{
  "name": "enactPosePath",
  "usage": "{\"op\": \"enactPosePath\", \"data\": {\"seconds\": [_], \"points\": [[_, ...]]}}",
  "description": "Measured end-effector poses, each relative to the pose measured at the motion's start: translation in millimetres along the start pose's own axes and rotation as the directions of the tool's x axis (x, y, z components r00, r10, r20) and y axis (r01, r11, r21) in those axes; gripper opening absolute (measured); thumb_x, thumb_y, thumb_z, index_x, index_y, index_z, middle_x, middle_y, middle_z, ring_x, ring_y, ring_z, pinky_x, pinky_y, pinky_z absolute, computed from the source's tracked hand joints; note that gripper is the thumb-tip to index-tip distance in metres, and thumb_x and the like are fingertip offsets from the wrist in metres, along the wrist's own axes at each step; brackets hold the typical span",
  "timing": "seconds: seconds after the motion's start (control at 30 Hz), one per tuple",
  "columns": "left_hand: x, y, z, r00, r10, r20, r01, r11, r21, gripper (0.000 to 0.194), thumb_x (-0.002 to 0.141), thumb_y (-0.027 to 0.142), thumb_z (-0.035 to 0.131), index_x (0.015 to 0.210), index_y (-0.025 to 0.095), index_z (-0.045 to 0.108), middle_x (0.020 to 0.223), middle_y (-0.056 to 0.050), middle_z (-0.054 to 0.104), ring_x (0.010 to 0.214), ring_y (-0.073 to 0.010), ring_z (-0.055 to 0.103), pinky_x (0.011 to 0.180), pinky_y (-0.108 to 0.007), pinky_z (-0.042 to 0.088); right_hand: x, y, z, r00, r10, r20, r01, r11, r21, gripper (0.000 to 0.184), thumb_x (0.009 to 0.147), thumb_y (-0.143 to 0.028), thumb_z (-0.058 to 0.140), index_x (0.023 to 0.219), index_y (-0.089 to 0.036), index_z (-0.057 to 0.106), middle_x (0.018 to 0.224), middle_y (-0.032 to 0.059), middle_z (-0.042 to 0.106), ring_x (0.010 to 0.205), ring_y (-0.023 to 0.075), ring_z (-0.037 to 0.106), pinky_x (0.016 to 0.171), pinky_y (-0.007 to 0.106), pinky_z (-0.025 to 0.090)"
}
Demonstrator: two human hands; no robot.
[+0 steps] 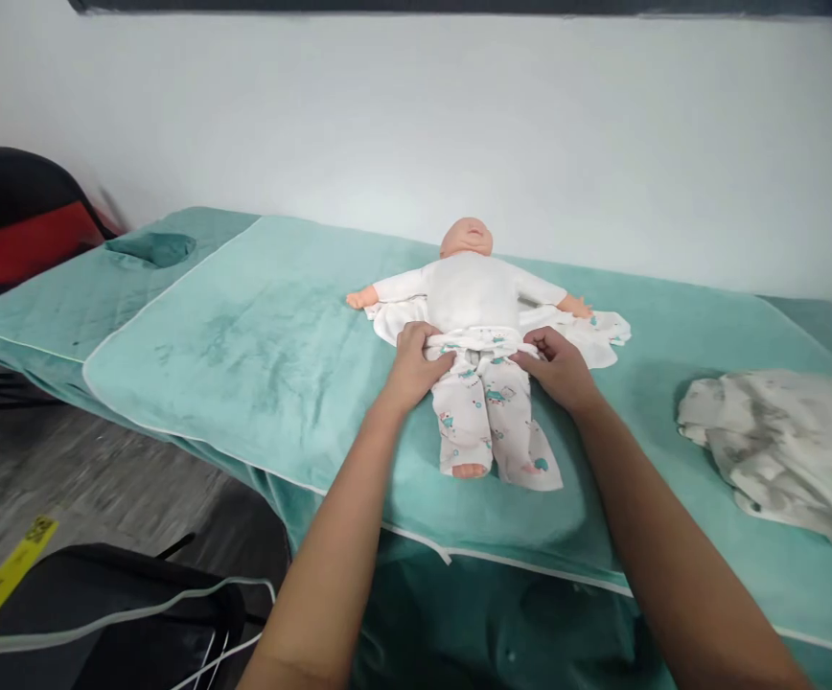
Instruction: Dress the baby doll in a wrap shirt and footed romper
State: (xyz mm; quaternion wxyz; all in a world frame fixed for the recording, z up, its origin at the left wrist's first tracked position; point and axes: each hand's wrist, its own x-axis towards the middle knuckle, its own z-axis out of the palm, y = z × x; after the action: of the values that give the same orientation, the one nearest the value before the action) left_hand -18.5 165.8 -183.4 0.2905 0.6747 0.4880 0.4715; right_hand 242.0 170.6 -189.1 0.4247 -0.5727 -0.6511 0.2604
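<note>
A baby doll lies on its back on the green bed cover, arms spread, with a white cloth torso. Printed baby pants cover its legs, and one foot shows at a leg opening. My left hand pinches the waistband on one side, while my right hand grips it on the opposite side. Beneath the doll's arms and back, a white printed baby top is spread out.
The padded bed runs along the wall, with a face hole at its left end. A crumpled white cloth lies at right. Black chairs and a pale cable are at lower left.
</note>
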Motion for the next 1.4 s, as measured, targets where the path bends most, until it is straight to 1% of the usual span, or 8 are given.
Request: {"op": "enactPosePath", "data": {"seconds": [0.23,0.53,0.7,0.8,0.97,1.07,1.17,1.4], "points": [[-10.6,6.6,8.4,0.997,-0.037,-0.065,0.047,0.988,0.15,0.011,0.087,0.032,0.058,0.083,0.022,0.054,0.081,0.0,0.06,0.082,-0.0181,0.056,0.075,-0.03,0.042,-23.7,-21.9,15.5,0.979,0.009,-0.203,-0.013,1.0,-0.015,0.023,0.079,-0.042,0.064,0.077,-0.022,0.053,0.073,-0.0034,0.053,0.073,0.0166,0.05,0.072,0.031,0.041],[-30.9,19.6,-26.0,0.947,-0.092,0.307,0.155,0.97,-0.187,0.059,0.068,0.04,0.081,0.118,0.02,0.055,0.113,-0.004,0.062,0.1,-0.0192,0.059,0.084,-0.028,0.048,-49.1,-25.2,5.4,0.994,0.062,0.093,-0.06,0.998,-0.016,0.038,0.073,-0.052,0.074,0.091,-0.022,0.059,0.08,-0.0024,0.061,0.076,0.0182,0.054,0.072,0.031,0.043],[-44.6,20.3,-16.1,0.968,-0.211,0.137,0.227,0.968,-0.111,0.032,0.073,0.037,0.075,0.092,0.02,0.057,0.083,0.003,0.058,0.079,-0.015,0.055,0.074,-0.026,0.045,-58.8,-28.6,11.6,0.99,0.078,-0.118,-0.073,0.996,0.046,0.033,0.073,-0.047,0.07,0.067,-0.021,0.051,0.065,-0.0042,0.051,0.068,0.0152,0.047,0.065,0.029,0.04],[-51.4,24.8,-11.5,0.961,-0.255,0.108,0.27,0.949,-0.161,0.028,0.076,0.037,0.071,0.094,0.02,0.056,0.082,0.002,0.058,0.077,-0.0148,0.055,0.072,-0.027,0.046,-67.3,-29.3,11.0,0.99,0.119,-0.074,-0.108,0.984,0.14,0.034,0.074,-0.049,0.07,0.07,-0.021,0.051,0.066,-0.0043,0.053,0.068,0.0155,0.05,0.066,0.029,0.042],[-73.4,38.5,-34.2,0.94,-0.053,0.336,0.1,0.987,-0.123,0.069,0.074,0.038,0.078,0.135,0.023,0.05,0.138,-0.01,0.052,0.128,-0.0263,0.051,0.11,-0.039,0.041,-99.8,-32.0,-4.8,0.981,0.009,0.195,-0.047,0.98,0.195,0.058,0.073,-0.051,0.077,0.12,-0.024,0.055,0.114,0.0049,0.064,0.106,0.0263,0.06,0.092,0.041,0.05],[-90.6,43.8,-47.2,0.892,0.026,0.452,-0.016,1.0,-0.027,0.099,0.069,0.034,0.083,0.152,0.03,0.031,0.155,-0.011,0.034,0.145,-0.0299,0.033,0.121,-0.044,0.031,-118.7,-34.5,-13.9,0.935,-0.118,0.333,0.063,0.983,0.172,0.103,0.063,-0.047,0.087,0.148,-0.03,0.032,0.149,0.0103,0.043,0.135,0.0314,0.045,0.109,0.047,0.042],[-103.0,45.3,-42.1,0.88,0.039,0.474,-0.091,0.992,0.087,0.119,0.061,0.036,0.089,0.157,0.032,0.019,0.161,-0.012,0.021,0.15,-0.0327,0.024,0.121,-0.047,0.03,-126.9,-36.6,-12.9,0.925,-0.149,0.349,0.131,0.988,0.077,0.122,0.056,-0.048,0.091,0.154,-0.031,0.021,0.155,0.0124,0.03,0.143,0.0337,0.035,0.114,0.049,0.038],[-106.6,56.4,-15.9,0.942,0.105,0.317,-0.211,0.924,0.32,0.096,0.076,0.059,0.072,0.155,0.024,0.031,0.132,-0.016,0.049,0.131,-0.0346,0.046,0.108,-0.051,0.042,-133.3,-41.7,2.8,0.977,-0.107,0.186,0.111,0.994,-0.012,0.07,0.071,-0.052,0.079,0.125,-0.023,0.047,0.116,0.0078,0.06,0.101,0.0252,0.06,0.089,0.04,0.05]]}}
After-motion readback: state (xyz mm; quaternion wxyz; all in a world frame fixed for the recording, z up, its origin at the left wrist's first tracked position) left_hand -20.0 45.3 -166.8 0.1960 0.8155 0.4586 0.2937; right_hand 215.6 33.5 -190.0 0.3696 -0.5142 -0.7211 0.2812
